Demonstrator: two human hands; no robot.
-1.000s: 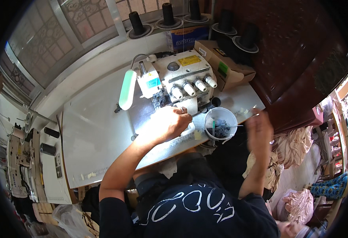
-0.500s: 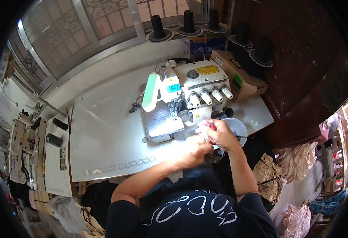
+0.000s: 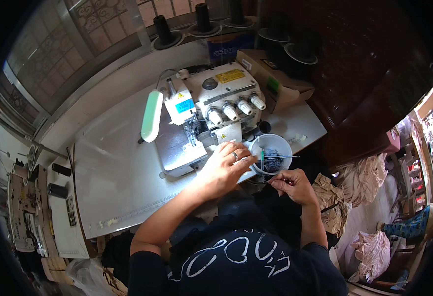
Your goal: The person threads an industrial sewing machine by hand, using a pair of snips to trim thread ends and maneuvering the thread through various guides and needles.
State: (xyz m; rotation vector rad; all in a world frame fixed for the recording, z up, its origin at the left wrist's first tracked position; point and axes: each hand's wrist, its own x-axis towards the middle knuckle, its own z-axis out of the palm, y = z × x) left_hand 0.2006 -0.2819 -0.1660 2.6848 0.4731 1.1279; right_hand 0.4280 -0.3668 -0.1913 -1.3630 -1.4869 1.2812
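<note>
My left hand [image 3: 229,165], a ring on one finger, reaches over the front of an overlock sewing machine [image 3: 226,106]. Its fingers are stretched forward, the tips near the rim of a white bucket [image 3: 288,143]. Inside the bucket are blue-grey thread scraps [image 3: 270,162]. A thin rod [image 3: 288,157] lies across its top, with a narrow green piece [image 3: 262,157] beside it. Below the bucket, my right hand [image 3: 295,186] is closed in a pinch; what sits between the fingertips is too small to name.
The white table [image 3: 113,163] carries the machine and a ruler strip along its front edge. Black thread cones [image 3: 202,19] stand behind. An open cardboard box [image 3: 280,81] sits behind the machine, and crumpled brown paper [image 3: 332,202] lies at right. Another sewing machine [image 3: 23,207] stands far left.
My hands, close together before, have parted: the right moved down and right, the left stayed by the machine with its fingers stretched. A red thing seen at the right fingers is no longer clearly visible.
</note>
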